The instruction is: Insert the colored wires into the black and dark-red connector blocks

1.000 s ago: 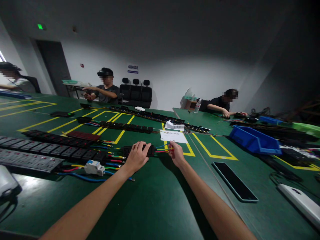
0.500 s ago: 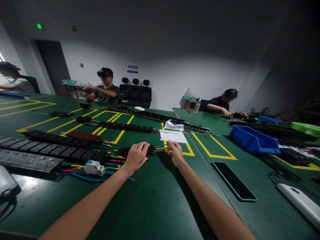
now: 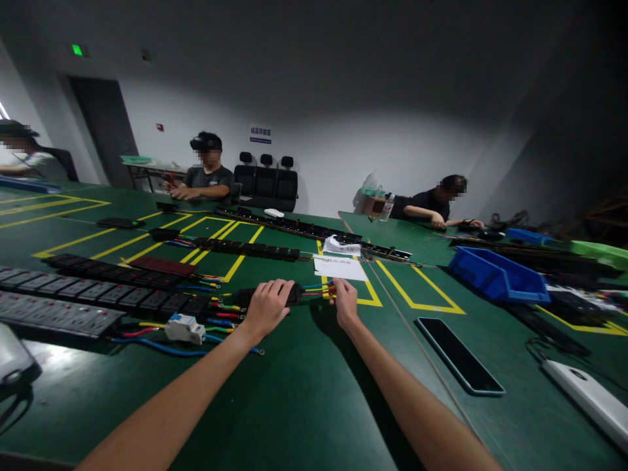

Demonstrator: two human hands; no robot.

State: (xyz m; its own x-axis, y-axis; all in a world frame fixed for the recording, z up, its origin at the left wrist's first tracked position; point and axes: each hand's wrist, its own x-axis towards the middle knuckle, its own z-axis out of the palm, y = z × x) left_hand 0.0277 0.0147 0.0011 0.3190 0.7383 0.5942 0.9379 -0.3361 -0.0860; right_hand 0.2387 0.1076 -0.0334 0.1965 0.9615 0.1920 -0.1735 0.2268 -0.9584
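My left hand (image 3: 268,306) is wrapped over a small black housing (image 3: 295,295) on the green table, its fingers closed on the top and far side. Blue, yellow and red wires (image 3: 314,290) run out of the housing's right end. My right hand (image 3: 346,302) pinches these wires near their free ends, which its fingertips partly hide. Left of the housing, coloured wires with ring terminals (image 3: 226,316) come from a black socket strip (image 3: 147,299). Closer to me lies a white circuit breaker (image 3: 185,328) with blue wires, beside a grey socket strip (image 3: 53,315).
White paper (image 3: 339,269) lies just beyond my right hand. To the right are a phone (image 3: 460,355), a blue bin (image 3: 499,275) and a white device (image 3: 589,399). Long black strips (image 3: 250,248) cross the table farther back. Several other people sit around the table.
My right hand has turned slightly and its fingers have shifted on the wires. The left hand stays put. Across the table, a person's hands have come down to the tabletop.
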